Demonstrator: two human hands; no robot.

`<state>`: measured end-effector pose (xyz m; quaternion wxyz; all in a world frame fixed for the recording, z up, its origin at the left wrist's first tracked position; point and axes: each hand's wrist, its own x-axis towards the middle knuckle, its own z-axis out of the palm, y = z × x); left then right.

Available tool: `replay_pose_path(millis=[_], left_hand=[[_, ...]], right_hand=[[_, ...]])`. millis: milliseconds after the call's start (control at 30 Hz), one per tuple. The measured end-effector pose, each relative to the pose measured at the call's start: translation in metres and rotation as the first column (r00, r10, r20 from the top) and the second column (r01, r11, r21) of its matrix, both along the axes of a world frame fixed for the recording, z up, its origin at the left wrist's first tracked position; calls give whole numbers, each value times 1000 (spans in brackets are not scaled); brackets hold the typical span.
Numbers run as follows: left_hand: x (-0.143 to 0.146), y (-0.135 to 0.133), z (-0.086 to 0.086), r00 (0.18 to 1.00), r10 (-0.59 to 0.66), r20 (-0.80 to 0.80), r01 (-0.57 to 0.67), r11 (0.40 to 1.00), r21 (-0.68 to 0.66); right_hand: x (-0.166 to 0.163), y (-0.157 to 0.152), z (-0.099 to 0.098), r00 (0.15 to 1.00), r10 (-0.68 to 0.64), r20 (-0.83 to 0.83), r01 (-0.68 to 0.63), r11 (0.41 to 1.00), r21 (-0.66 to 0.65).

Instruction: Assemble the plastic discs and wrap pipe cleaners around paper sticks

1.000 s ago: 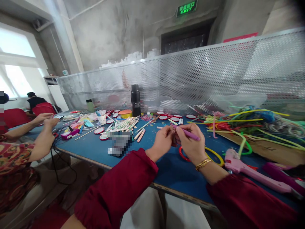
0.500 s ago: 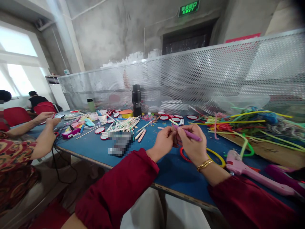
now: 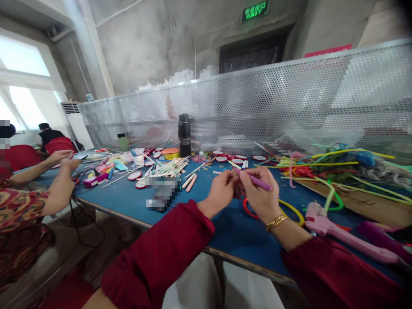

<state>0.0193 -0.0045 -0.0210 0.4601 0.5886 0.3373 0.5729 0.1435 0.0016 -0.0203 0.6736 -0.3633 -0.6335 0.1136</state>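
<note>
My right hand is closed around a purple stick that points right and slightly down. My left hand is pinched against the stick's left end, where a small dark piece sits between the fingers of both hands; I cannot make out what it is. Both hands hover just above the blue table. A red ring and a yellow ring lie on the table right under my right hand. Both my sleeves are dark red, and a gold bracelet is on my right wrist.
A pink glue gun lies at the right. Coloured tubes are heaped far right, sticks and red-rimmed discs in the middle, a black flask behind. A co-worker's hands work at the left. A perforated metal screen closes the far side.
</note>
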Motion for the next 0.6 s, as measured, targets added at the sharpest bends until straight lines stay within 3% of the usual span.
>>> replay_pose_path(millis=[600], left_hand=[[0,-4,4,1000,18,-19,-18,1000,-7]], right_hand=[[0,-3,3,999,-39,21,39,999,9]])
